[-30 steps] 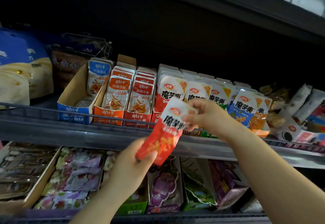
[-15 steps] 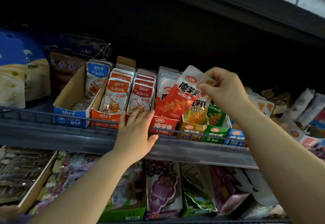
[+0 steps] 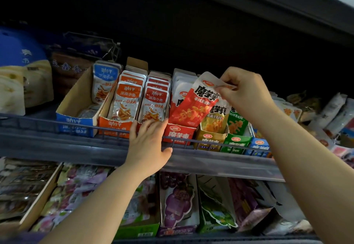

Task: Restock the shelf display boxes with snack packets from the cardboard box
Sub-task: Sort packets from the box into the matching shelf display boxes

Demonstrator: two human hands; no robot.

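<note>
A row of display boxes (image 3: 115, 127) stands on the upper shelf (image 3: 57, 146). The tilted packet (image 3: 191, 109) has its lower end in one box (image 3: 179, 133). The right hand (image 3: 247, 94) is at its 2 o'clock and the left hand (image 3: 148, 142) at its 7 o'clock. Other packets (image 3: 178, 201) stand on the shelf below, at 6 o'clock.

Flat left hand (image 3: 148, 144) with straight fingers; higher right hand (image 3: 244, 92), thumb and fingers curled in a pinch.

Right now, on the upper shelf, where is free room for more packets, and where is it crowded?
Free: the blue display box, between its left cardboard wall and the orange box; one blue packet stands at its back. Crowded: the orange fish packets and red fish packets beside it fill their boxes to the front.
</note>
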